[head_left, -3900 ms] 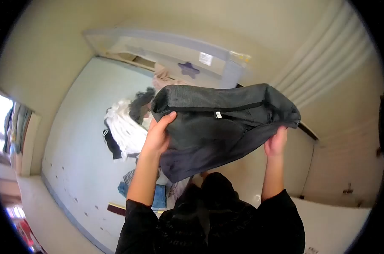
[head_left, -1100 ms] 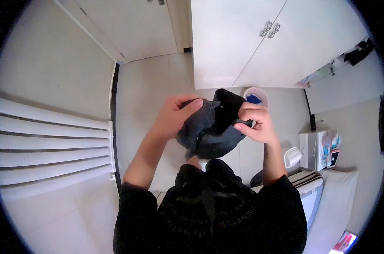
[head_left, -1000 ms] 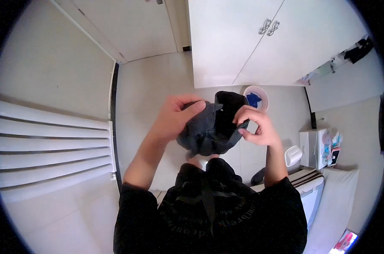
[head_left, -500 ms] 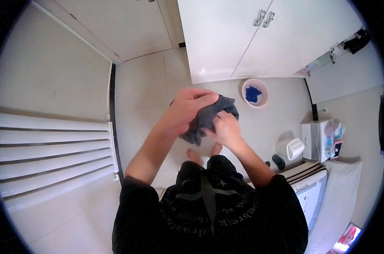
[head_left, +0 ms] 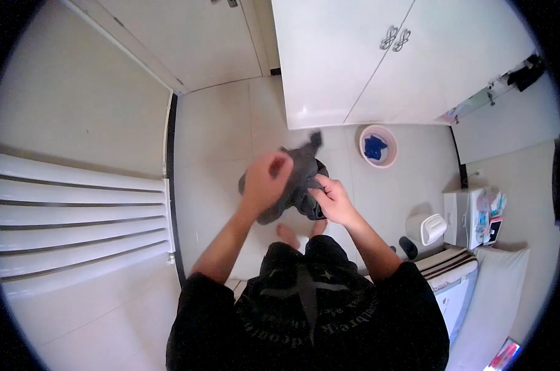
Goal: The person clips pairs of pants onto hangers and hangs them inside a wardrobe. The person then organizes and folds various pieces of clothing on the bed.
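A crumpled dark grey garment [head_left: 301, 167] hangs in front of my body above the floor; its exact kind does not show. My right hand [head_left: 332, 198] pinches its fabric at the right side, thumb and fingers pressed on a fold. Over the garment's left part is my left hand [head_left: 267, 179], blurred, with its fingers curled in. Whether cloth lies inside those fingers is hidden. One end of the garment sticks out upward, smeared by motion, while other folds droop below the hands.
A pink basin [head_left: 394, 159] with blue cloth in it stands by the white cabinet [head_left: 335, 68]. At left is a white radiator [head_left: 76, 213]. A white lidded bin [head_left: 429, 229], a dark slipper [head_left: 408, 248] and a bed [head_left: 450, 266] are at right. Bare feet [head_left: 287, 235] stand below.
The garment has loosened from a bunched shape and spread out, hanging lower. My left hand has moved down a little, and its fingers have curled. My right hand has shifted slightly lower, still gripping.
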Demonstrator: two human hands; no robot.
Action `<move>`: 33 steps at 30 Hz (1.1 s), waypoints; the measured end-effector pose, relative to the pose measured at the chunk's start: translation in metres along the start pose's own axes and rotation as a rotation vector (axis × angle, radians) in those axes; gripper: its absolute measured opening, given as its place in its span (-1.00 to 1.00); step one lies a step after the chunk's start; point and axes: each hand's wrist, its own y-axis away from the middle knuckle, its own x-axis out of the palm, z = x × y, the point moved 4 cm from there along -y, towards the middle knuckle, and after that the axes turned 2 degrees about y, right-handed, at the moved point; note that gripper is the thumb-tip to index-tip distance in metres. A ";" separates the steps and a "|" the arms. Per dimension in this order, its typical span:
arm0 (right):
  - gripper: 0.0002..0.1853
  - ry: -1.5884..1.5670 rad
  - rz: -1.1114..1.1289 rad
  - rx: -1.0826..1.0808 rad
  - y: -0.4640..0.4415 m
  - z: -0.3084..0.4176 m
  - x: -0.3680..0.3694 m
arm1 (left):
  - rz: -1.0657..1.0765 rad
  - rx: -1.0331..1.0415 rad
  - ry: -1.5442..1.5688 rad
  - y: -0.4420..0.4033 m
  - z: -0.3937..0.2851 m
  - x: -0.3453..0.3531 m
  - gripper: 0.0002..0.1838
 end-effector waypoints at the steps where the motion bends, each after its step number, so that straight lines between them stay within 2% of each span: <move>1: -0.86 -0.027 -0.021 0.011 0.000 0.004 0.000 | 0.096 -0.174 0.121 0.019 0.013 0.007 -0.74; 3: -0.86 -0.063 -0.056 0.021 0.000 0.002 0.000 | 0.166 -0.235 0.096 0.047 0.014 0.023 -0.72; 4: -0.86 -0.070 -0.067 0.020 -0.001 -0.005 0.000 | 0.144 -0.147 0.211 0.060 0.031 0.038 -0.68; 6: -0.85 -0.117 -0.071 0.045 -0.005 -0.008 -0.003 | 0.095 -0.067 0.235 0.067 0.036 0.051 -0.60; 7: -0.84 -0.156 -0.066 0.078 -0.004 -0.008 -0.003 | 0.051 0.032 0.259 0.065 0.041 0.058 -0.64; 9: -0.81 -0.186 -0.045 0.125 -0.003 -0.013 -0.005 | 0.101 -0.116 0.275 0.068 0.053 0.073 -0.67; 10: -0.81 -0.113 -0.026 0.133 -0.001 -0.015 -0.009 | 0.128 -0.188 0.284 0.068 0.056 0.077 -0.68; 13: -0.80 0.178 0.051 0.122 0.004 -0.010 -0.024 | 0.109 -0.199 0.103 0.061 0.053 0.072 -0.69; 15: -0.77 0.471 0.125 0.062 0.011 0.002 -0.039 | 0.124 -0.229 0.113 0.056 0.053 0.069 -0.69; 16: -0.75 0.522 0.126 -0.005 0.014 0.006 -0.043 | 0.134 -0.247 0.119 0.055 0.054 0.068 -0.68; 18: -0.70 0.619 0.130 -0.138 0.021 0.011 -0.047 | 0.106 -0.154 0.154 0.049 0.052 0.067 -0.69; 22: -0.71 0.515 -0.044 -0.044 0.035 0.041 -0.052 | 0.092 -0.137 0.303 0.045 0.038 0.061 -0.71; 24: -0.71 0.527 -0.134 -0.060 0.037 0.042 -0.059 | 0.140 -0.117 0.259 0.041 0.023 0.058 -0.83; 26: -0.74 0.599 -0.073 -0.099 0.032 0.042 -0.055 | 0.204 -0.123 0.172 0.038 0.001 0.052 -0.83; 28: -0.77 0.668 -0.013 -0.134 0.030 0.041 -0.049 | 0.193 -0.112 0.228 0.039 0.001 0.056 -0.79; 32: -0.78 0.582 -0.083 -0.083 0.031 0.035 -0.039 | 0.205 -0.139 0.223 0.036 -0.003 0.052 -0.81; 33: -0.78 0.565 -0.090 -0.088 0.031 0.036 -0.036 | 0.163 -0.030 0.202 0.034 -0.006 0.050 -0.83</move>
